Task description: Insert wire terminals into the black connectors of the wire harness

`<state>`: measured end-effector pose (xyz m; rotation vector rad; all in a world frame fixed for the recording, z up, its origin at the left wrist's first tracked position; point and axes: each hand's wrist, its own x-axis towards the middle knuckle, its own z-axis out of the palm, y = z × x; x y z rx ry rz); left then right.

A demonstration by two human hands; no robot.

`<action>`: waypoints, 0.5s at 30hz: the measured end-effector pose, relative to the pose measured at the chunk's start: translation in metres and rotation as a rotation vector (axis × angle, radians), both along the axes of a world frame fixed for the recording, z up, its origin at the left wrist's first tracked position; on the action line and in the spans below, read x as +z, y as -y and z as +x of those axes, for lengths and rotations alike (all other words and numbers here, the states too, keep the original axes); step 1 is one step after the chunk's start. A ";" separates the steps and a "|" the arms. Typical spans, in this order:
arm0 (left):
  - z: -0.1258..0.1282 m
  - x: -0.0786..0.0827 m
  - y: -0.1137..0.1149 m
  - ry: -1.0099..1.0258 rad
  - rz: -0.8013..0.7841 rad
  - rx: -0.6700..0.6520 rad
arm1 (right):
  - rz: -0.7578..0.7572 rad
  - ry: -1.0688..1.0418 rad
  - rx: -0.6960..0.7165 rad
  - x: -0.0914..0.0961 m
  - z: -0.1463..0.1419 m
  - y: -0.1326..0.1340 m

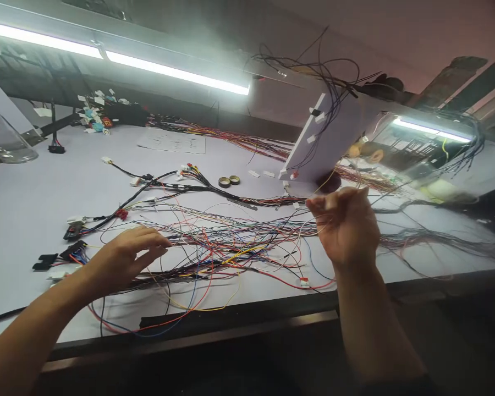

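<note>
My left hand (134,253) hovers over the left part of a loose bundle of thin coloured wires (231,256). Its fingers stretch to the right, with a gap between thumb and forefinger. Slightly blurred, my right hand (348,228) is raised above the right part of the bundle, its fingers pinched together. Fine wires run close to its fingertips, and it seems to grip one, though the pinch itself is hard to see. Left of the bundle lie black connectors (74,250). Behind it is a black-taped wire harness (218,191) with white connectors at its branches.
Two tape rolls (229,181) lie behind the harness, near a paper sheet (173,141). Long red and yellow wires (239,137) line the back. A white upright panel (313,137) stands at right with dark cables hanging over it. The table's dark front edge (239,324) runs close by.
</note>
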<state>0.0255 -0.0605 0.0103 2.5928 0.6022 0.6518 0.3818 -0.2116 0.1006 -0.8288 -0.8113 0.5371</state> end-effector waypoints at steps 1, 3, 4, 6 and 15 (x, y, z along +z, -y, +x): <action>0.000 0.000 0.005 -0.006 0.015 0.000 | -0.006 -0.011 0.041 0.003 -0.003 -0.004; 0.008 -0.004 0.017 -0.012 0.058 -0.009 | 0.007 -0.016 0.122 0.016 -0.012 -0.012; 0.015 -0.006 0.023 -0.022 0.083 -0.021 | 0.024 0.000 0.150 0.026 -0.017 -0.016; 0.030 -0.009 0.028 -0.077 0.139 -0.045 | 0.057 0.071 0.175 0.048 -0.029 -0.023; -0.034 0.046 -0.031 0.016 0.377 0.113 | -0.016 0.433 0.369 0.069 -0.069 -0.055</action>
